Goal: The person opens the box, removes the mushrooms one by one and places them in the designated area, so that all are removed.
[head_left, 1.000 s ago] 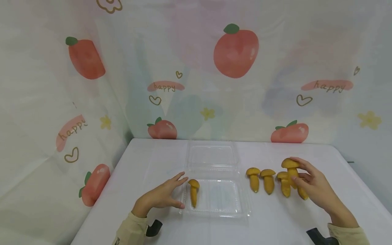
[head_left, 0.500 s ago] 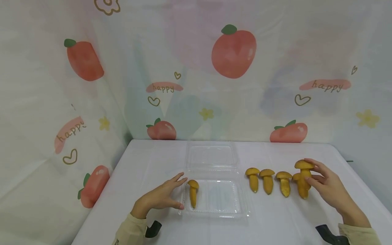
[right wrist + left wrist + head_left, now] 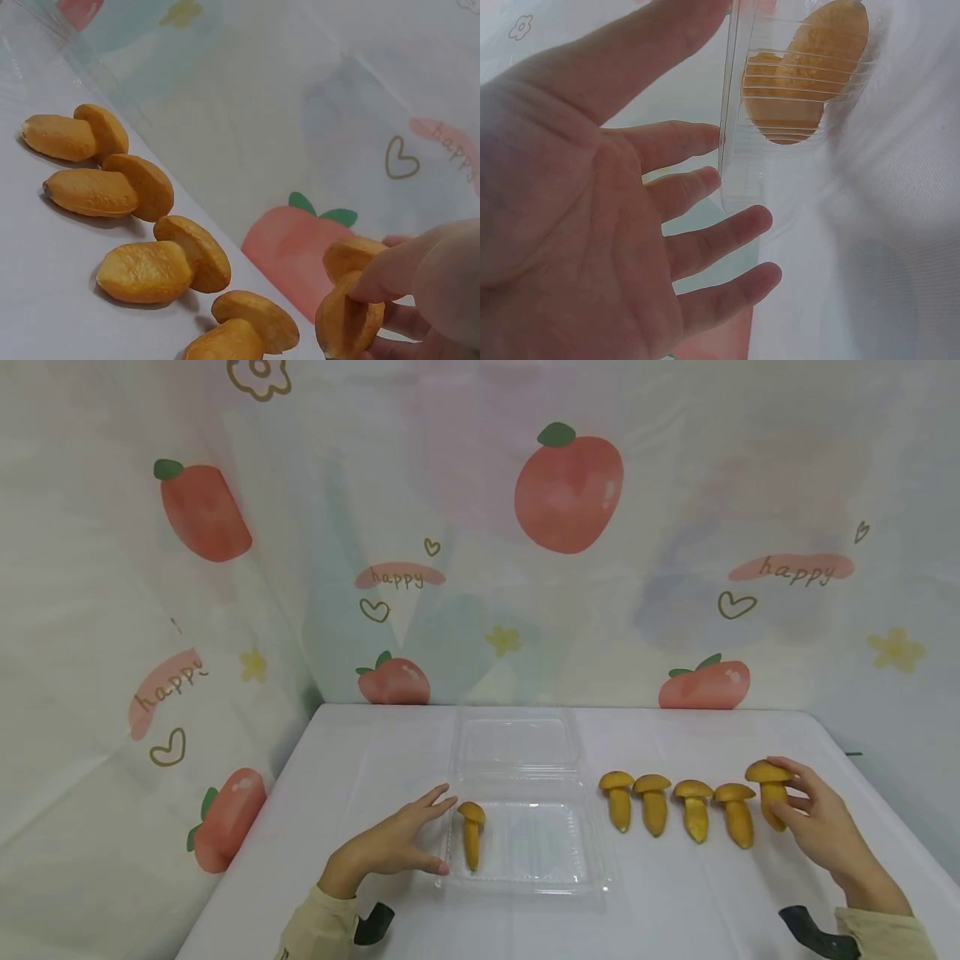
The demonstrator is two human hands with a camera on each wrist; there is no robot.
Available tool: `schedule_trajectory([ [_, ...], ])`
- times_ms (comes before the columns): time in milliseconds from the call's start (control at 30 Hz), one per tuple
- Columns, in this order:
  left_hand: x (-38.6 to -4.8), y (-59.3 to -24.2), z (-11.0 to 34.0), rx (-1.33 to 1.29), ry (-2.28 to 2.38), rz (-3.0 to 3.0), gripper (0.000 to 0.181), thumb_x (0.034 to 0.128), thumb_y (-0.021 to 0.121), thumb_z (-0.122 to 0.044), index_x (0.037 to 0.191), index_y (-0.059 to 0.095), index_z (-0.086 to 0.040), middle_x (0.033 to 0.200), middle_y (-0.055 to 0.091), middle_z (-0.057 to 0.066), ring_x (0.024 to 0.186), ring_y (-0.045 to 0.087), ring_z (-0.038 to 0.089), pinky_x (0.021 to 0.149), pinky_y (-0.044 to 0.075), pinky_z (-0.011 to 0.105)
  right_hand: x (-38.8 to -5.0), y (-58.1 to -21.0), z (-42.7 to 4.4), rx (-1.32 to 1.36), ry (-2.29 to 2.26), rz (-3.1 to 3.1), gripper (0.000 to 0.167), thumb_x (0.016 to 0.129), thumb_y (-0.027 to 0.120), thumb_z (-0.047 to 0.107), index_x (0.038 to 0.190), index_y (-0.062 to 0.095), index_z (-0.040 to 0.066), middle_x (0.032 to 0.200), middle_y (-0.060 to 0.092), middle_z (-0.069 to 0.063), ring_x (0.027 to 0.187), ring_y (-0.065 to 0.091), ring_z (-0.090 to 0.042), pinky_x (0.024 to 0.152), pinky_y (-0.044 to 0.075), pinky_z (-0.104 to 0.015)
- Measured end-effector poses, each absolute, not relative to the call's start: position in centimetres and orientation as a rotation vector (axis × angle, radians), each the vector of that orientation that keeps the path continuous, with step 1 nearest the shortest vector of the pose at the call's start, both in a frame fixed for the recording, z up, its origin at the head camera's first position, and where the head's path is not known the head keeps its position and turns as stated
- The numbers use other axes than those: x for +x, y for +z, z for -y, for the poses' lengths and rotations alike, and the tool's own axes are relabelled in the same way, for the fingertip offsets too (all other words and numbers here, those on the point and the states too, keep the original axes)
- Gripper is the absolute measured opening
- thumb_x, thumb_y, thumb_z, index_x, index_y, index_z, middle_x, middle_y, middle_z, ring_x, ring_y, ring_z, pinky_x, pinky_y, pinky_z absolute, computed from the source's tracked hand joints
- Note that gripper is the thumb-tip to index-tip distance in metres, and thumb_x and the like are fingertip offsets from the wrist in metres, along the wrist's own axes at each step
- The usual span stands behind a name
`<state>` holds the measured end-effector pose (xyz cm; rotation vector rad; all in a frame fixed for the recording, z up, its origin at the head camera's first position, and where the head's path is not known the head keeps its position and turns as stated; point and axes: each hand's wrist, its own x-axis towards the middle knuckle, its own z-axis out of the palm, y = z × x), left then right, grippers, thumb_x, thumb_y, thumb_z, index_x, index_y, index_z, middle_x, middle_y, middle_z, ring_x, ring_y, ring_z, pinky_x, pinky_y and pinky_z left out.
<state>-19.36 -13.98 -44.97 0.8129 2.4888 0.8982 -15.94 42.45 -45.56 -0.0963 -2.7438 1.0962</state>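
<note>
My right hand (image 3: pixel 821 822) pinches a yellow-brown mushroom (image 3: pixel 770 793) between thumb and fingers, at the right end of a row of similar mushrooms (image 3: pixel 694 810). In the right wrist view the held mushroom (image 3: pixel 346 322) shows beside the thumb. A clear plastic clamshell box (image 3: pixel 536 847) lies with its lid (image 3: pixel 517 743) folded back. Along its left side lies one slim mushroom (image 3: pixel 471 839). With fingers spread, my left hand (image 3: pixel 386 843) is at the box's left edge; in the left wrist view its fingertips (image 3: pixel 709 137) meet the clear wall.
A white-covered table (image 3: pixel 360 752) bears everything. Behind it and on the left hang printed cloth walls (image 3: pixel 465 460) with peaches and hearts. The loose mushrooms lie between the box and my right hand, caps toward the back.
My right hand has carried its mushroom rightward, from above the others to the right end of the row, and lowered it. My left hand and the box stay as they were.
</note>
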Motion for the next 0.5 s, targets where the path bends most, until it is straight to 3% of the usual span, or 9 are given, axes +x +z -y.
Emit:
schedule_trajectory([
  [300,-19.2,-44.9,13.9,0.805,0.895,-2.494,0.094,0.0829,0.084,-0.031,0.159,0.034,-0.009,0.17,0.015,0.017,0.155,0.02,0.044,0.119,0.026,0.067,-16.1,-46.5,-43.9,-0.228,1.074,2.766,0.058,0.099,0.046,-0.002,0.152,0.024,-0.01,0.144,0.033,-0.042,0.12,0.037,-0.061,0.064,0.029,-0.007],
  [400,-19.2,-44.9,13.9,0.802,0.891,-2.498,0.094,0.0827,0.084,-0.031,0.159,0.034,-0.01,0.17,0.016,0.016,0.155,0.021,0.043,0.119,0.026,0.067,-16.1,-47.0,-44.4,-0.243,1.056,2.774,0.059,0.097,0.046,-0.004,0.151,0.024,-0.011,0.142,0.033,-0.043,0.12,0.037,-0.059,0.064,0.029,-0.009],
  [500,-19.2,-44.9,13.9,0.803,0.894,-2.497,0.094,0.0827,0.084,-0.031,0.159,0.034,-0.009,0.17,0.016,0.016,0.155,0.021,0.043,0.119,0.026,0.067,-16.2,-47.4,-44.8,-0.253,1.052,2.79,0.06,0.095,0.047,-0.007,0.15,0.024,-0.013,0.14,0.034,-0.044,0.116,0.04,-0.059,0.065,0.035,-0.011],
])
